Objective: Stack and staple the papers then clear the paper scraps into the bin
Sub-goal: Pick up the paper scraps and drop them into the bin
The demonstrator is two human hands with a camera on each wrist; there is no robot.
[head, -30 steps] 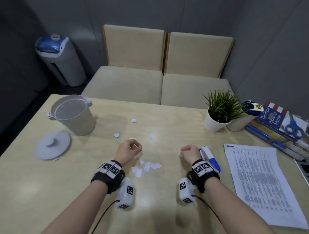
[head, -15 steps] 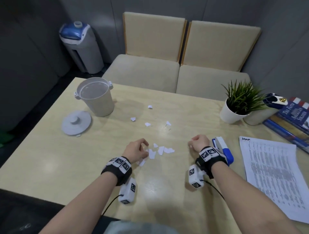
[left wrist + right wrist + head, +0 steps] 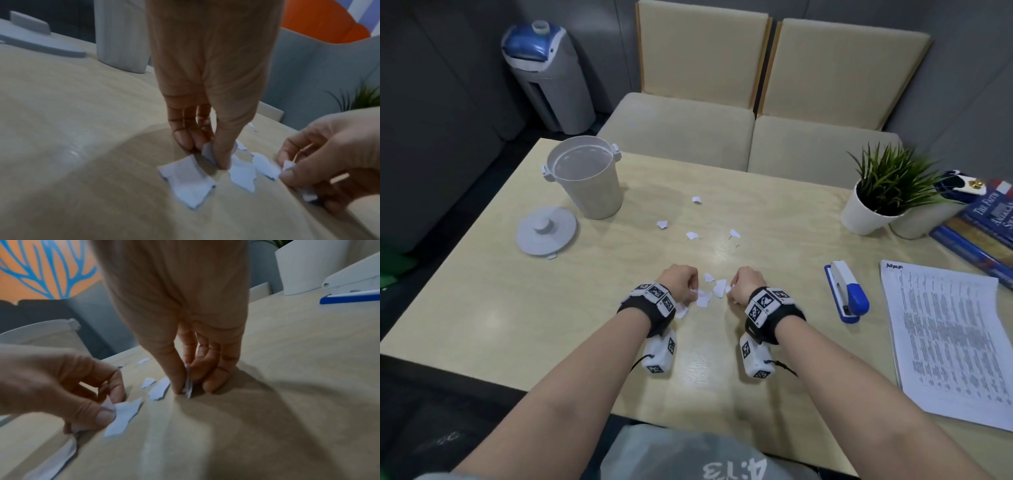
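Several torn white paper scraps (image 3: 719, 287) lie at the table's middle, between my two hands. My left hand (image 3: 681, 281) pinches one scrap (image 3: 208, 153) between thumb and fingertips, right on the table top. My right hand (image 3: 744, 284) pinches another scrap (image 3: 188, 386) the same way, a few centimetres to the right. More scraps (image 3: 691, 235) lie farther back. The open white bin (image 3: 592, 202) stands at the back left with its lid (image 3: 546, 230) beside it. The blue-and-white stapler (image 3: 846, 291) and the printed paper stack (image 3: 948, 339) lie to the right.
A potted plant (image 3: 876, 195) and a pile of books (image 3: 983, 236) occupy the back right corner. Two beige chairs (image 3: 750, 133) stand behind the table. A grey and blue floor bin (image 3: 548, 72) stands beyond the table at the back left.
My right hand has moved left, away from the stapler, to the scraps. Both hands, earlier closed fists above the table, now pinch scraps on it.
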